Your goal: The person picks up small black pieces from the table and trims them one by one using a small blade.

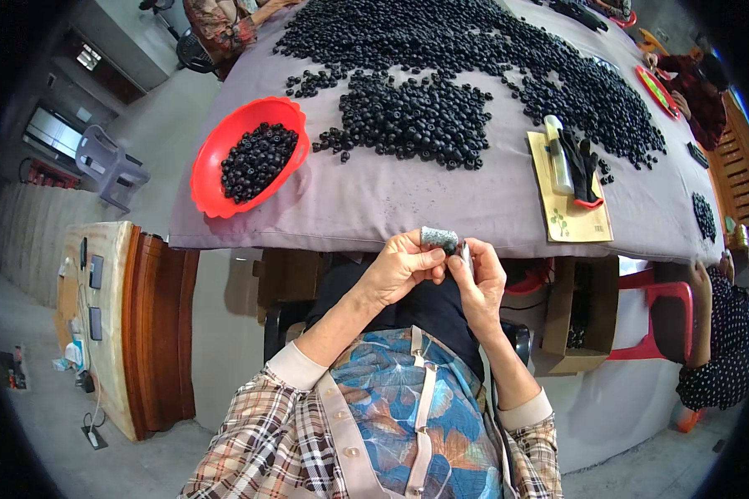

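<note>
My left hand [403, 268] and my right hand [479, 281] meet just in front of the table's near edge, fingers closed. A grey-green speckled wrap [438, 237] covers a finger of my left hand. That hand pinches a small dark piece [452, 248], much like the black pieces on the table. Against it, my right hand grips a thin, pale, shiny tool [468, 257], mostly hidden by the fingers. Beyond my hands lies a heap of small black round pieces [416, 121], some showing holes. A red bowl [211, 162] at the left holds more of them.
A grey-purple cloth [324, 218] covers the table, with a larger black heap [408, 33] farther back. Right of centre lie a yellow card [562, 218], a pale tube [560, 166] and a black glove [584, 166]. Under the table stands a cardboard box [580, 333]. Other people sit around.
</note>
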